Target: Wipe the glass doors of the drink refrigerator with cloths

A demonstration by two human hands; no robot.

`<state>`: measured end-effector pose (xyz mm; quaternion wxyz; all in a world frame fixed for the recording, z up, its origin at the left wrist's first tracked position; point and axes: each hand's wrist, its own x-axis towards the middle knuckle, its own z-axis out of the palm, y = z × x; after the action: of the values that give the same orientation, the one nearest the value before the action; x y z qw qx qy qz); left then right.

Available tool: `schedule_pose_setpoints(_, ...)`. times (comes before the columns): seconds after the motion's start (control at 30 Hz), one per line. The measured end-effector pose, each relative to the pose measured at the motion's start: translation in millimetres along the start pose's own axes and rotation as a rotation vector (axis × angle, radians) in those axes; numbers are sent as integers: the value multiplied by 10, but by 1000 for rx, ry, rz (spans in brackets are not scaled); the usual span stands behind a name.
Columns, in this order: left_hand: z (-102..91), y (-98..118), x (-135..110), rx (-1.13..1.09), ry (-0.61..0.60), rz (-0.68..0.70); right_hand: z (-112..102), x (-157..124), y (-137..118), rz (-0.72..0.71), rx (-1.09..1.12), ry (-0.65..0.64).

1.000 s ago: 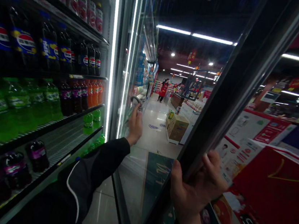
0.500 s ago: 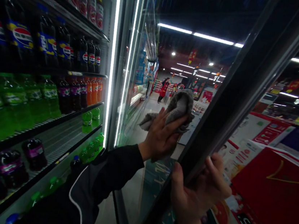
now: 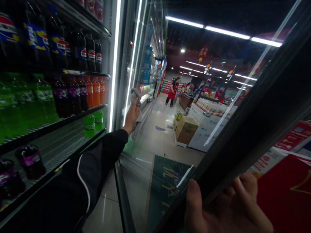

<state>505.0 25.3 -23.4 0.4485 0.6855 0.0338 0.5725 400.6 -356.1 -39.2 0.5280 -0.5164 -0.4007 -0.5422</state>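
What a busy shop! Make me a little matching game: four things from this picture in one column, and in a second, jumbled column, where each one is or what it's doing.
Things:
1. Person's left hand
2. Person's right hand
3. Green plastic soda bottles
4. Brown cardboard box

Places or states:
A. On a shelf inside the lit drinks cooler
B. Wrapped around the black door frame
C. Clutching a crumpled grey cloth
D. Standing in the shop aisle, beyond the glass

Pairs: 1-C, 2-B, 3-A, 4-D.
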Motion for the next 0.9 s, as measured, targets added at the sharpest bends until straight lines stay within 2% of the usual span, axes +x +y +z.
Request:
schedule_pose_setpoints(0.1,12,48,-7,-22,49,-75,16,11,-23,23,8,9)
schedule_pose_setpoints(0.23,263,358,-168,-76,135,-123,41,15,-13,16,32,19)
schedule_pose_setpoints(0.3,405,651,-316,-139,147,-68,51,9,-4,7,43,24)
schedule_pose_setpoints(0.37,501,1038,-524,-225,125,74,58,3,-4,-8,44,23)
schedule_pose_setpoints(0.5,534,1863,-1057,-283,-11,371,63,11,-29,-41,21,-3)
schedule_pose_setpoints(0.6,530,2201,-1349,-262,-98,481,58,22,-56,-72,10,0)
schedule_pose_setpoints(0.7,579,2161,-1384,-199,-50,557,40,-1,-68,-9,13,-5)
schedule_pose_setpoints(0.8,647,1897,-1217,-101,-5,621,20,-42,-55,36,7,-8)
schedule_pose_setpoints(0.9,672,1597,-967,-60,-16,584,16,-51,-30,26,17,-4)
